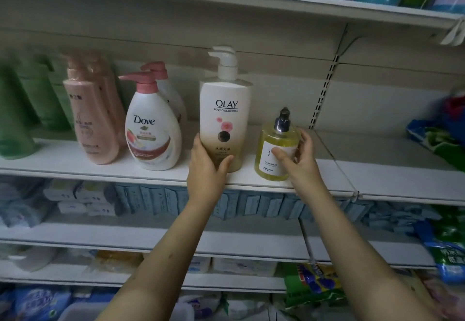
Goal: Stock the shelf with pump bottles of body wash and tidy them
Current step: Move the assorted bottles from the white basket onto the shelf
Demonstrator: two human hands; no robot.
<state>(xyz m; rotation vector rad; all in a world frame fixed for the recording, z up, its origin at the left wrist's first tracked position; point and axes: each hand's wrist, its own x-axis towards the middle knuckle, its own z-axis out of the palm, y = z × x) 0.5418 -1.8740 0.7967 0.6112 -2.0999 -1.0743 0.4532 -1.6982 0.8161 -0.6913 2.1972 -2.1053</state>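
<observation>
our left hand grips the base of the olay bottle while our right hand clasps the yellow pump bottle, both standing on the shelf beside the dove bottle. we judge this the tidying step; next, square them up, labels forward.

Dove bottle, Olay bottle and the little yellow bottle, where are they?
Dove bottle [144, 120]: head view, on the Dove name.
Olay bottle [226, 104]: head view, on the Olay name.
yellow bottle [268, 156]: head view, on its white label's left part.
</observation>
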